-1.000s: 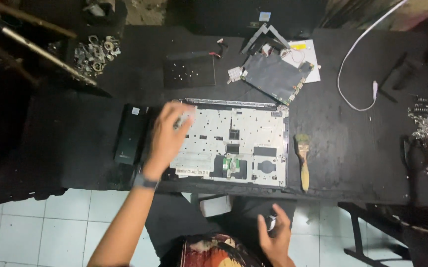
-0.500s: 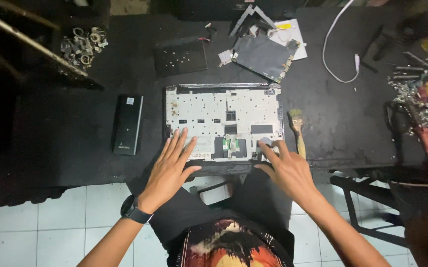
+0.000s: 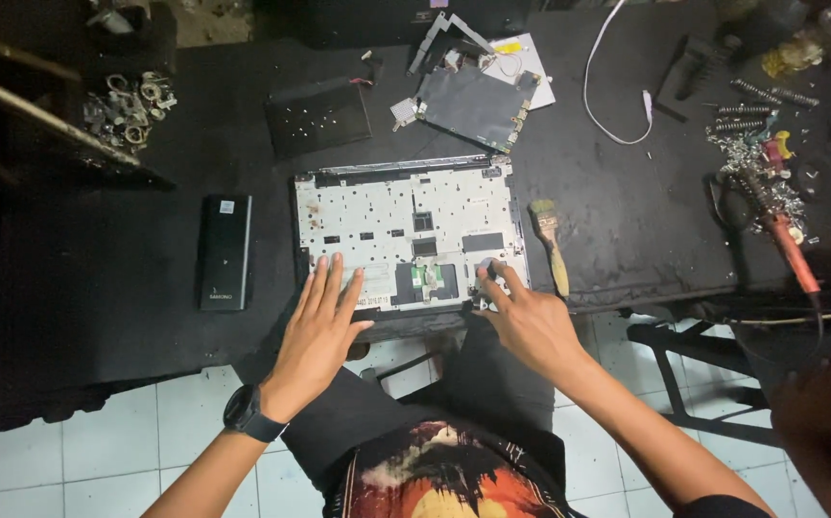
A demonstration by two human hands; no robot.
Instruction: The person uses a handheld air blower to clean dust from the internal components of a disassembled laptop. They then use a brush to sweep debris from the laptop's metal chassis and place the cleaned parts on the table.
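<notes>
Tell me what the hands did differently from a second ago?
The left hand slid from the middle of the opened laptop shell down to its near edge, lying flat. The right hand came up from the lap and now presses fingertips on the shell's near right corner. Neither hand visibly grips anything. The black battery, the paintbrush and the circuit board lie where they were.
</notes>
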